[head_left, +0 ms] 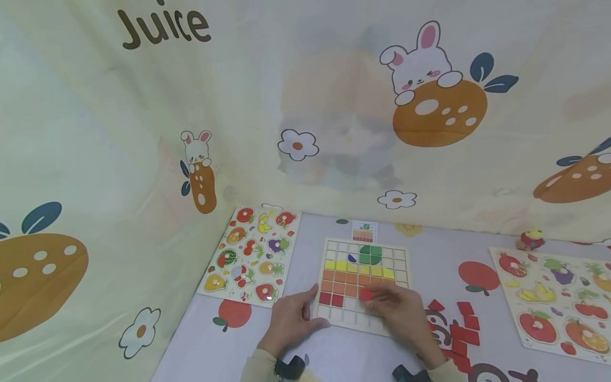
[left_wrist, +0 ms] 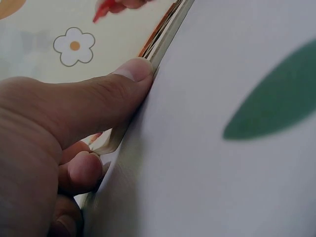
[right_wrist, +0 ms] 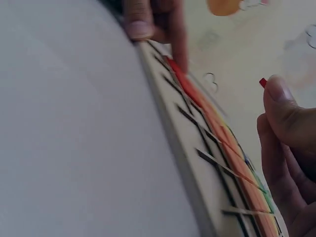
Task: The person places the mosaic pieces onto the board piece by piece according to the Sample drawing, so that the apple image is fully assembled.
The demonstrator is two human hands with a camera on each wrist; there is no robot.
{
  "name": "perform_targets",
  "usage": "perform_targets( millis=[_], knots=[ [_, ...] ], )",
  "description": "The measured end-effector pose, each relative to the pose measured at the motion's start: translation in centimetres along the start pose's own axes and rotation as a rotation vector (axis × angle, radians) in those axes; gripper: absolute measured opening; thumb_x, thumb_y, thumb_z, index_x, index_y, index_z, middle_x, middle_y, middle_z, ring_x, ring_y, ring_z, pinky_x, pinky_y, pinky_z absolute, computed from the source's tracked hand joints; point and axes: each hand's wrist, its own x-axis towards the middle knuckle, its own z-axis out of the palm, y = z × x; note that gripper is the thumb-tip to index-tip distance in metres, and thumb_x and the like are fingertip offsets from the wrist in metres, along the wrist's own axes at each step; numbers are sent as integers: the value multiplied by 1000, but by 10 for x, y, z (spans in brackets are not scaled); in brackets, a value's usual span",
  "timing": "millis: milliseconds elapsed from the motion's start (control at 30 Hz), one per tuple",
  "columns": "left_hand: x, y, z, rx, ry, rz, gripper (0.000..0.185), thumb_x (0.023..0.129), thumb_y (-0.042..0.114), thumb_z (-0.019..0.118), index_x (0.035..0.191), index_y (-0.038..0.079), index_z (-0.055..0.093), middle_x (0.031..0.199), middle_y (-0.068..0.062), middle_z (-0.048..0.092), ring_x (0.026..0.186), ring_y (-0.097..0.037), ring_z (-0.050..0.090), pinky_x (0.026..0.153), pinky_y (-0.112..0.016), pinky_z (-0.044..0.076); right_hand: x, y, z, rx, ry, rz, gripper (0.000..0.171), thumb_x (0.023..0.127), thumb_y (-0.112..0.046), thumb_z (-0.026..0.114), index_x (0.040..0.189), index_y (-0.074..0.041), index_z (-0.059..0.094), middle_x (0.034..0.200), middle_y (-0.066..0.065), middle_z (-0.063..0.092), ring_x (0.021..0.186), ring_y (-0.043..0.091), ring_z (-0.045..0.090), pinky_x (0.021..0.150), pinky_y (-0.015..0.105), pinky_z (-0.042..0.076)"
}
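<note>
A wooden grid board (head_left: 350, 317) lies on the table with coloured tiles in its cells. Green pieces (head_left: 370, 254) and a small blue piece (head_left: 352, 258) sit near its top, above a yellow row (head_left: 341, 266) and orange tiles (head_left: 340, 289); two red tiles (head_left: 331, 300) lie lower left. My left hand (head_left: 292, 321) holds the board's near-left corner, thumb on the front edge (left_wrist: 143, 61). Over the lower rows, my right hand (head_left: 401, 312) pinches a red tile (head_left: 365, 294) between thumb and fingertips, and the right wrist view shows this tile (right_wrist: 263, 83) raised off the board.
Loose red tiles (head_left: 464, 334) are scattered to the right of the board. Behind it lies a small picture card (head_left: 365, 232). Fruit puzzle boards lie at left (head_left: 245, 254) and right (head_left: 549, 297), with a small toy figure (head_left: 532, 239) near the right one. A printed curtain (head_left: 238, 106) hangs behind.
</note>
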Motion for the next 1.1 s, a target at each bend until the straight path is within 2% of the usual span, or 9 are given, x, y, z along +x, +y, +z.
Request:
perform_targets(
  millis=[133,267,567,700,1100],
  knots=[
    [1,0,0,5,4,3,84,81,47,91,153,21,58,64,14,47,57,-2,40,57,-20,31,0,0,16,-107,-34,-96,31,84,-11,89,112,-18,80,89,-9,74,77,5,64,71,21,54],
    [2,-1,-1,7,3,6,84,81,48,91,154,21,58,64,14,48,57,-2,40,57,-20,31,1,-1,26,-193,-33,-131,33,78,-13,94,107,-22,81,83,-14,69,73,5,56,67,22,48],
    [0,-1,-2,3,2,-1,85,81,48,91,154,23,57,64,14,48,56,-3,41,57,-20,32,5,-4,39,-312,-34,-129,34,78,-18,95,109,-20,82,93,-10,74,78,6,55,72,23,49],
    [-1,-1,-1,4,7,0,86,80,50,91,154,24,57,64,15,49,56,-3,41,57,-20,32,4,-4,38,-323,-35,-114,33,79,-19,95,109,-21,82,93,-9,74,78,5,55,72,22,49],
    [0,0,0,-1,9,0,84,81,48,91,153,21,58,64,14,48,56,-3,41,57,-20,31,3,-4,37,-354,12,-154,23,82,-18,92,103,-20,83,88,-9,74,74,5,55,70,23,48]
  ],
)
